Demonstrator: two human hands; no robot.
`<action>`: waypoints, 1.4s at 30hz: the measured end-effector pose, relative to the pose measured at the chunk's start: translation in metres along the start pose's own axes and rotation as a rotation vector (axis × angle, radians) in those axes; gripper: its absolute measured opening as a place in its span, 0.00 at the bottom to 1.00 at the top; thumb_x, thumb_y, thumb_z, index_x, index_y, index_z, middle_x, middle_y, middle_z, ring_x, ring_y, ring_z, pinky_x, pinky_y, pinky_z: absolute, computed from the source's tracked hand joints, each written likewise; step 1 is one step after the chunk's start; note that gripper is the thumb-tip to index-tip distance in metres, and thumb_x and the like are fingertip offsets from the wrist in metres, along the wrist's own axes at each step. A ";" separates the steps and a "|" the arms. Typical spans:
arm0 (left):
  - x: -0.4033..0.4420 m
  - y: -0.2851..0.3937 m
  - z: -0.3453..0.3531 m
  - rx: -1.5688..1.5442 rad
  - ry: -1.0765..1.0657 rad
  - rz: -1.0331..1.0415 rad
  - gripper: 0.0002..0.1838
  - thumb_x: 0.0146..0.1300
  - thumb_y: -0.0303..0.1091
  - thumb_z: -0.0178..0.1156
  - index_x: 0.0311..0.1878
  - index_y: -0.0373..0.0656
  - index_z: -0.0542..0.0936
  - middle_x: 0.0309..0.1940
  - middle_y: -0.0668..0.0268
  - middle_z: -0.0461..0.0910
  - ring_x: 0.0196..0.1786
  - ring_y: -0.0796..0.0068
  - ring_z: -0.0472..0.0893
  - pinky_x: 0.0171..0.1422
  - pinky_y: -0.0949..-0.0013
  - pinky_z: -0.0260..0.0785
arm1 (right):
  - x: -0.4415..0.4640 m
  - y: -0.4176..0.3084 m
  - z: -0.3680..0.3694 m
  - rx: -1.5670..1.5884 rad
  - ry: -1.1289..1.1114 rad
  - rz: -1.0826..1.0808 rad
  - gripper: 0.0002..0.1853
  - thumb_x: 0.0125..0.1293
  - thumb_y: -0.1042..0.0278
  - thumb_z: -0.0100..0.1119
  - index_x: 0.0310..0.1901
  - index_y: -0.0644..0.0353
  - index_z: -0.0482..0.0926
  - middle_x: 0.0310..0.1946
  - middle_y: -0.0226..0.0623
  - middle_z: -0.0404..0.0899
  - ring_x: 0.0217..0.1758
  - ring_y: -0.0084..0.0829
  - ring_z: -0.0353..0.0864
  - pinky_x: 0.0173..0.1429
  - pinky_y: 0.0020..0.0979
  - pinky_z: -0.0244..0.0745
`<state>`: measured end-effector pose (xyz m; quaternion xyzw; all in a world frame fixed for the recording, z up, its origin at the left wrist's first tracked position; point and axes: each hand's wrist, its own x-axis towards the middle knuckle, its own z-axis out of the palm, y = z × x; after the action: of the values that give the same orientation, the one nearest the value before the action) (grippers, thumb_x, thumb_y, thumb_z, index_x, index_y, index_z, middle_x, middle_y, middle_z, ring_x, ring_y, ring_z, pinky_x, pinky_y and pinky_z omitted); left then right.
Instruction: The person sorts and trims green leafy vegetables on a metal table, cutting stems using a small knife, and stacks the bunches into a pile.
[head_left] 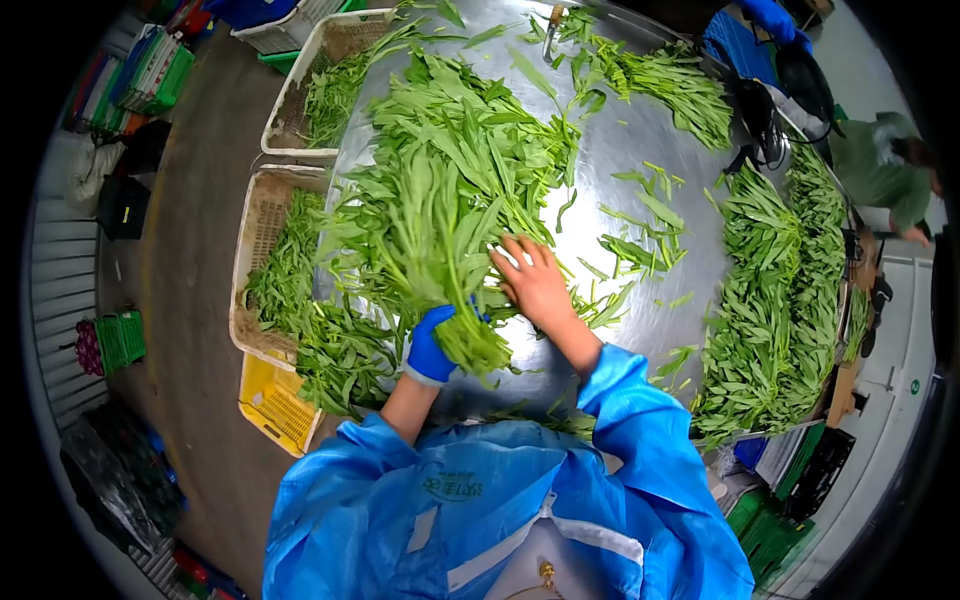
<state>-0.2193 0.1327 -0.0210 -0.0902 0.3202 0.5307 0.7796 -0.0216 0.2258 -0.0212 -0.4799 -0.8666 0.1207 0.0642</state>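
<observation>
Here, the blue-gloved left hand [430,347] has its grip closed around the stems of a bunch of leafy greens [435,225], whose cut ends show just beside the glove at the near edge of the metal counter [625,165] while its leaves reach away over the larger pile [500,135]. The bare right hand [535,288] is close by on the right with its grip loosely open, fingers parted at the pile's edge, though I cannot tell whether the fingertips touch any stems. Loose trimmings [645,250] lie beyond it, and neatly laid greens [770,300] line the far right.
</observation>
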 end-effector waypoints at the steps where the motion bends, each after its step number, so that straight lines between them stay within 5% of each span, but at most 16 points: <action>1: -0.010 0.007 0.001 0.001 0.012 0.002 0.29 0.60 0.41 0.53 0.63 0.38 0.70 0.53 0.55 0.78 0.53 0.53 0.78 0.64 0.51 0.68 | 0.001 0.003 0.010 -0.071 -0.022 -0.062 0.29 0.62 0.63 0.59 0.67 0.50 0.66 0.71 0.37 0.60 0.72 0.42 0.59 0.73 0.44 0.55; 6: -0.048 0.052 -0.003 0.058 -0.549 0.215 0.41 0.52 0.49 0.57 0.69 0.40 0.64 0.59 0.57 0.73 0.62 0.56 0.72 0.73 0.50 0.56 | 0.009 0.018 0.031 -0.131 -0.012 -0.067 0.30 0.63 0.70 0.50 0.69 0.44 0.65 0.73 0.34 0.58 0.75 0.38 0.56 0.76 0.46 0.51; 10: -0.073 0.066 0.034 0.227 -0.357 0.204 0.39 0.51 0.47 0.58 0.67 0.38 0.66 0.59 0.57 0.74 0.62 0.55 0.73 0.75 0.48 0.55 | 0.001 -0.004 -0.006 0.278 0.001 0.097 0.29 0.62 0.63 0.61 0.66 0.51 0.69 0.69 0.38 0.63 0.73 0.43 0.60 0.74 0.45 0.55; 13: -0.077 0.042 0.053 0.209 -0.119 0.145 0.30 0.55 0.34 0.57 0.63 0.36 0.70 0.56 0.54 0.77 0.58 0.56 0.77 0.67 0.54 0.66 | -0.033 -0.039 -0.082 1.007 -0.031 0.230 0.29 0.67 0.54 0.59 0.66 0.55 0.69 0.64 0.44 0.71 0.68 0.45 0.69 0.70 0.37 0.63; 15: -0.064 0.015 0.055 0.272 -0.022 0.087 0.23 0.58 0.25 0.58 0.59 0.35 0.72 0.50 0.56 0.80 0.53 0.62 0.81 0.60 0.62 0.73 | -0.065 -0.059 -0.089 1.173 -0.221 0.224 0.43 0.58 0.52 0.69 0.71 0.61 0.59 0.68 0.49 0.64 0.71 0.42 0.65 0.71 0.36 0.61; 18: -0.037 -0.052 0.045 0.546 0.013 0.185 0.25 0.61 0.31 0.64 0.61 0.36 0.71 0.50 0.63 0.78 0.51 0.72 0.79 0.57 0.69 0.71 | -0.107 -0.085 -0.058 1.213 -0.238 0.314 0.58 0.47 0.57 0.79 0.73 0.65 0.48 0.69 0.51 0.60 0.71 0.41 0.63 0.72 0.36 0.59; 23: -0.030 -0.087 0.040 0.666 -0.157 -0.131 0.31 0.63 0.36 0.64 0.67 0.40 0.65 0.57 0.65 0.74 0.57 0.73 0.74 0.61 0.69 0.67 | -0.155 -0.035 -0.026 1.718 -0.354 0.728 0.23 0.52 0.80 0.65 0.52 0.65 0.76 0.42 0.36 0.83 0.46 0.28 0.80 0.57 0.29 0.72; 25: -0.035 -0.074 0.054 0.929 -0.168 -0.192 0.32 0.63 0.37 0.65 0.66 0.38 0.66 0.57 0.61 0.75 0.57 0.74 0.74 0.61 0.69 0.67 | -0.169 -0.012 -0.028 1.871 -0.383 0.705 0.21 0.52 0.78 0.64 0.51 0.64 0.77 0.39 0.36 0.83 0.42 0.28 0.81 0.53 0.29 0.74; 28: -0.051 -0.053 0.058 1.263 -0.133 0.053 0.21 0.60 0.40 0.67 0.53 0.39 0.79 0.44 0.64 0.83 0.47 0.75 0.79 0.51 0.71 0.70 | -0.179 0.008 -0.060 1.927 -0.340 0.653 0.21 0.51 0.79 0.64 0.50 0.65 0.77 0.40 0.35 0.82 0.42 0.28 0.81 0.51 0.28 0.74; 30: -0.088 -0.051 0.089 1.754 -0.040 0.443 0.19 0.56 0.40 0.69 0.49 0.42 0.82 0.37 0.64 0.83 0.41 0.70 0.80 0.49 0.69 0.69 | -0.189 0.020 -0.081 1.811 -0.359 0.594 0.22 0.50 0.79 0.64 0.50 0.65 0.77 0.40 0.35 0.82 0.41 0.27 0.80 0.49 0.28 0.75; 31: -0.099 -0.054 0.100 2.039 -0.236 0.913 0.24 0.50 0.36 0.73 0.51 0.43 0.81 0.42 0.62 0.82 0.45 0.65 0.80 0.49 0.65 0.70 | -0.193 0.022 -0.091 1.785 -0.358 0.531 0.22 0.49 0.79 0.64 0.50 0.66 0.77 0.38 0.35 0.82 0.40 0.27 0.80 0.48 0.28 0.74; 32: -0.114 -0.063 0.132 2.171 -0.383 1.043 0.32 0.47 0.38 0.73 0.59 0.50 0.77 0.55 0.63 0.77 0.57 0.60 0.76 0.59 0.59 0.66 | -0.199 0.022 -0.101 1.760 -0.361 0.473 0.22 0.49 0.78 0.64 0.49 0.67 0.76 0.37 0.35 0.82 0.38 0.26 0.79 0.47 0.28 0.74; 34: -0.125 -0.089 0.161 2.512 -0.652 1.200 0.38 0.46 0.40 0.71 0.65 0.59 0.72 0.66 0.64 0.68 0.67 0.60 0.68 0.67 0.52 0.59 | -0.210 0.018 -0.122 1.620 -0.423 0.307 0.22 0.49 0.77 0.65 0.49 0.68 0.76 0.32 0.35 0.81 0.36 0.25 0.78 0.44 0.27 0.73; 37: -0.115 -0.123 0.166 2.683 -0.847 1.258 0.31 0.56 0.36 0.57 0.66 0.64 0.70 0.69 0.65 0.65 0.71 0.60 0.64 0.71 0.49 0.57 | -0.226 0.011 -0.122 1.211 -0.500 0.085 0.22 0.47 0.72 0.67 0.45 0.72 0.75 0.24 0.36 0.77 0.30 0.23 0.74 0.33 0.29 0.68; 40: -0.119 -0.140 0.163 2.711 -0.888 1.143 0.29 0.58 0.34 0.54 0.66 0.65 0.70 0.69 0.67 0.65 0.71 0.60 0.63 0.71 0.49 0.56 | -0.248 0.015 -0.114 1.311 -0.426 0.100 0.23 0.46 0.72 0.67 0.45 0.72 0.75 0.26 0.37 0.77 0.31 0.24 0.74 0.33 0.30 0.67; 42: -0.123 -0.146 0.154 2.676 -0.957 1.304 0.28 0.59 0.37 0.55 0.65 0.64 0.70 0.68 0.70 0.66 0.70 0.62 0.64 0.70 0.52 0.58 | -0.260 0.012 -0.111 1.337 -0.374 0.093 0.24 0.47 0.72 0.68 0.47 0.71 0.75 0.30 0.37 0.79 0.33 0.24 0.76 0.37 0.28 0.70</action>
<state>-0.0567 0.0507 0.1434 0.9624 0.2556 0.0824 -0.0403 0.1517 0.0279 0.0833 -0.3451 -0.5815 0.7117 0.1903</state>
